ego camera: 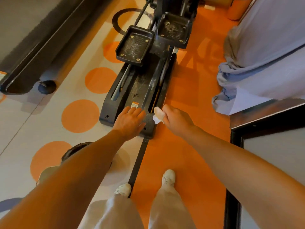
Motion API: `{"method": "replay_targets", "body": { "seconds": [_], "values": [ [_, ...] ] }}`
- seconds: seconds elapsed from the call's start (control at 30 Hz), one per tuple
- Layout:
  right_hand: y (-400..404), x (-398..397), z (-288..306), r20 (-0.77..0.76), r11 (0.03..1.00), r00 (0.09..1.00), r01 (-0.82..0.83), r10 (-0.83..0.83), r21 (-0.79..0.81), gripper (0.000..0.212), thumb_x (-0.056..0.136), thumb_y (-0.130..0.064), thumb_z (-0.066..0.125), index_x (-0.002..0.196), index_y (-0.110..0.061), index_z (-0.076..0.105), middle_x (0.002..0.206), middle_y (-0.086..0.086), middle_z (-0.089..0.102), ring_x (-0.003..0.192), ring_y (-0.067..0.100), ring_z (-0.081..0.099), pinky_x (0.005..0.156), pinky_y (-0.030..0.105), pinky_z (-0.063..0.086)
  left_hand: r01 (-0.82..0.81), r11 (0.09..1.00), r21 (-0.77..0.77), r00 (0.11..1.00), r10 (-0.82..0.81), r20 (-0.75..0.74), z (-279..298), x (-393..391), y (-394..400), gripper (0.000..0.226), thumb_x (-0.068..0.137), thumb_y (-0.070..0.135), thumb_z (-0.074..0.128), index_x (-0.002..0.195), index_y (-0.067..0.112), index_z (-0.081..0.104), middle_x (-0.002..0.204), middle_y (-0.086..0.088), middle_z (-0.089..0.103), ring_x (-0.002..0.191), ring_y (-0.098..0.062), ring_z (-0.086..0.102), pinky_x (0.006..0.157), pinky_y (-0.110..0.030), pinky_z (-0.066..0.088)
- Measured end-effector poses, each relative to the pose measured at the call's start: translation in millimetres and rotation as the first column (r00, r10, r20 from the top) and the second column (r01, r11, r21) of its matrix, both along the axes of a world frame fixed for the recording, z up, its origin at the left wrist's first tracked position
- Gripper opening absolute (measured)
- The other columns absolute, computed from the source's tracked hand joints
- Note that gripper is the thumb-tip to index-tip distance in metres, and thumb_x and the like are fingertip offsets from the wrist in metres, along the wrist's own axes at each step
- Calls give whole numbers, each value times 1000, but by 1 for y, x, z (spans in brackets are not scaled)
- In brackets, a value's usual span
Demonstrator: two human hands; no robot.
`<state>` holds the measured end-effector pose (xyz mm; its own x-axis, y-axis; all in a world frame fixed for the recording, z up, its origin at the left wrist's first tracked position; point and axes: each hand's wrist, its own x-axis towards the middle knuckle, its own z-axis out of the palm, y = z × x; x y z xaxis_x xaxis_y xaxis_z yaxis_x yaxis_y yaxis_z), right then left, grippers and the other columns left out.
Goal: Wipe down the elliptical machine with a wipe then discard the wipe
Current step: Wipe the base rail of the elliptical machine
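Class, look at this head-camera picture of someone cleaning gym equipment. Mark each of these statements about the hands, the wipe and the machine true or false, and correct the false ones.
1. The right hand pinches the wipe. True.
2. The left hand holds a spray bottle. False: its fingers are straight, over the rear end of the elliptical machine, and hold nothing.
3. Both foot pedals carry shoes. False: the pedals are bare; the person's shoes stand on the floor behind the machine.
4. The floor has orange circles on it. True.
5. The wipe lies discarded on the floor. False: it is in the right hand.
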<state>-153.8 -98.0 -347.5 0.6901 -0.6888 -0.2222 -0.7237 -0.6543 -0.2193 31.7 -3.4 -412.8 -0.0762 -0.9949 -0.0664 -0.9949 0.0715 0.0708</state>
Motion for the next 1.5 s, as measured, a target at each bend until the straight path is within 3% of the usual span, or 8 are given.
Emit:
{"method": "replay_targets", "body": {
  "seconds": [0.17, 0.37, 0.5, 0.67, 0.83, 1.13, 1.37, 1.5],
  "values": [
    [-48, -17, -2, -19, 988, 988, -155, 155, 17, 18, 102, -20, 44, 117, -10, 48, 112, 11, 60, 97, 27, 61, 61, 30, 41, -133, 991, -8, 991, 133, -17, 0, -32, -31, 52, 99, 44, 53, 141, 15, 48, 144, -10, 51, 131, -31, 48, 113, -43, 33],
    [-91, -11, -15, -37, 960, 961, -273, 275, 60, 16, 101, -20, 47, 113, -10, 48, 111, 11, 60, 92, 25, 60, 62, 30, 47, -268, 963, -15, 963, 267, -40, -13, -39, -45, 51, 92, 42, 65, 134, 15, 57, 134, -11, 59, 119, -31, 57, 102, -43, 44],
    [-112, 5, -29, -36, 948, 948, -315, 317, 56, 15, 102, -18, 45, 112, -9, 48, 109, 11, 60, 83, 22, 54, 54, 22, 31, -367, 930, -17, 928, 365, -81, -30, -28, -51, 47, 87, 37, 73, 123, 9, 63, 121, -14, 65, 107, -34, 63, 95, -45, 49],
    [-140, 33, -60, -85, 917, 914, -391, 397, 79, 17, 102, -16, 45, 117, -9, 49, 114, 11, 60, 96, 23, 62, 62, 24, 44, -457, 889, 27, 883, 458, -103, -56, -12, -64, 46, 88, 36, 72, 123, 8, 64, 122, -16, 65, 108, -35, 63, 95, -45, 48],
    [-166, 57, -95, -83, 903, 900, -420, 427, 87, 16, 100, -13, 50, 114, -6, 50, 109, 12, 61, 93, 24, 63, 63, 23, 41, -522, 850, 64, 840, 526, -130, -79, -4, -73, 45, 91, 37, 68, 124, 8, 62, 125, -16, 64, 109, -36, 61, 96, -45, 47],
    [-206, 82, -154, -81, 746, 742, -663, 666, 65, 16, 100, -15, 48, 114, -7, 51, 107, 11, 60, 94, 26, 61, 64, 27, 38, -662, 745, 86, 736, 667, -113, -124, -22, -96, 41, 88, 37, 72, 117, 9, 66, 116, -14, 68, 102, -33, 65, 93, -42, 50],
    [-235, 76, -215, -61, 540, 537, -838, 842, 79, 22, 99, -11, 49, 120, -5, 51, 113, 13, 57, 101, 28, 57, 66, 27, 36, -785, 610, 106, 604, 792, -91, -178, -64, -116, 45, 97, 40, 57, 129, 9, 59, 128, -13, 62, 113, -33, 59, 103, -43, 42],
    [-246, 69, -259, -38, 473, 472, -878, 881, 73, 26, 95, -5, 55, 121, -4, 53, 112, 14, 59, 99, 29, 59, 65, 27, 41, -825, 547, 143, 536, 837, -110, -218, -86, -120, 46, 98, 41, 53, 131, 9, 56, 130, -12, 60, 115, -32, 57, 104, -43, 39]
  ]
}}
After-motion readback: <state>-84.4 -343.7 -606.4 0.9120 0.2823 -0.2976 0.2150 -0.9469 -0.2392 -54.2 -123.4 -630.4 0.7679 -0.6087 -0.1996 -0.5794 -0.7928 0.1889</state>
